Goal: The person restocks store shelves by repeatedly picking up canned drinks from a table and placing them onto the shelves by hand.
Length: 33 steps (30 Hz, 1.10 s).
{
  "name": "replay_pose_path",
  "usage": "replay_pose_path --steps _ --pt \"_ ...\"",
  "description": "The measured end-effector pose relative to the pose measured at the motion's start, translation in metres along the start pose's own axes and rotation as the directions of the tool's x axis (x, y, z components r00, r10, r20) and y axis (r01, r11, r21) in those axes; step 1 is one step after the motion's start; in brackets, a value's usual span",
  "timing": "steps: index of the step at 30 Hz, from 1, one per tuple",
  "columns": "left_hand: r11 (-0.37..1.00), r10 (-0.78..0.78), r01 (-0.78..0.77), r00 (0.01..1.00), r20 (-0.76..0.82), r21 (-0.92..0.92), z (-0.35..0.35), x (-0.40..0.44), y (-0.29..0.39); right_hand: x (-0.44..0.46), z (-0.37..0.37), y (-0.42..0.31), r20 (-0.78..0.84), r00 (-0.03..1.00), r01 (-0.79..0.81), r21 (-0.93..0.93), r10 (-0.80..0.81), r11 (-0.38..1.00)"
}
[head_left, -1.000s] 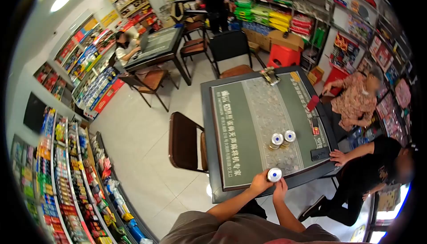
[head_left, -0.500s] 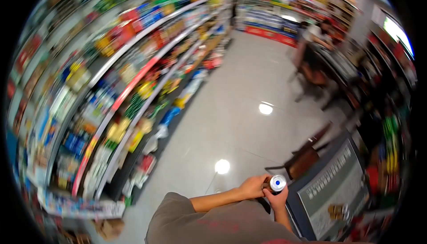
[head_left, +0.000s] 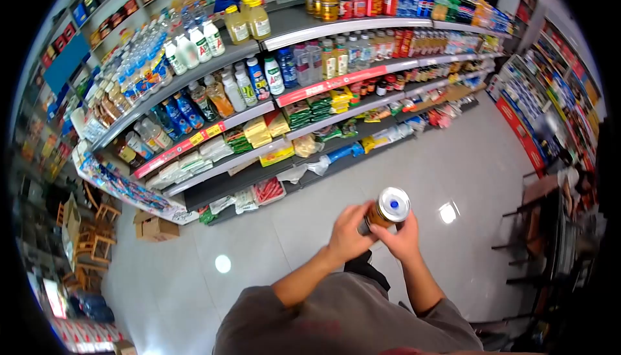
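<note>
A drink can (head_left: 391, 207) with a gold-brown side, silver top and blue dot in the lid's middle is held in front of my chest, tilted so its top faces up toward me. My left hand (head_left: 349, 232) is wrapped round the can's left side. From the right and below, my right hand (head_left: 402, 237) grips it too, its thumb along the near side. Fingers on the far side are hidden by the can.
A long shelf unit (head_left: 336, 90) crosses ahead, with bottles, cans and packets on several tiers. A cardboard box (head_left: 157, 225) sits on the tiled floor (head_left: 272, 245) at its left end. Wooden chairs (head_left: 97, 245) are at far left; dark chairs (head_left: 530, 225) stand right.
My view has swung left to face the shelf unit, and the table that was beside me has left the view. Both hands still hold the can, now farther forward from my body.
</note>
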<state>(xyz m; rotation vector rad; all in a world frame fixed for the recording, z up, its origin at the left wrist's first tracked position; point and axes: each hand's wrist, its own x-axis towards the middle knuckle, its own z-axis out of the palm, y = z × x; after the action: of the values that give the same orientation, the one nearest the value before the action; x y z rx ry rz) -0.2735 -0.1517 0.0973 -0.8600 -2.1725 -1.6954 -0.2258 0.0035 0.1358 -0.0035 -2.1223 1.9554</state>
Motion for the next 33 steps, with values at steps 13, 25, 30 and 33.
replay_pose_path --steps 13,25,30,33 --pt "0.981 -0.183 0.149 0.924 -0.336 -0.123 -0.095 0.321 -0.080 0.382 0.077 -0.015 0.259 0.848 0.366 0.344 -0.462 0.865" --pt "0.986 0.060 0.046 0.801 -0.596 0.161 -0.177 0.506 -0.173 0.563 0.166 -0.018 0.198 0.803 0.504 0.278 -0.562 0.818" --pt "0.979 0.067 0.077 0.757 -0.650 0.191 -0.190 0.556 -0.213 0.627 0.189 -0.001 0.162 0.830 0.490 0.243 -0.533 0.837" --pt "0.972 0.065 0.102 0.746 -0.663 0.210 -0.192 0.576 -0.235 0.647 0.199 0.000 0.152 0.820 0.534 0.142 -0.551 0.833"
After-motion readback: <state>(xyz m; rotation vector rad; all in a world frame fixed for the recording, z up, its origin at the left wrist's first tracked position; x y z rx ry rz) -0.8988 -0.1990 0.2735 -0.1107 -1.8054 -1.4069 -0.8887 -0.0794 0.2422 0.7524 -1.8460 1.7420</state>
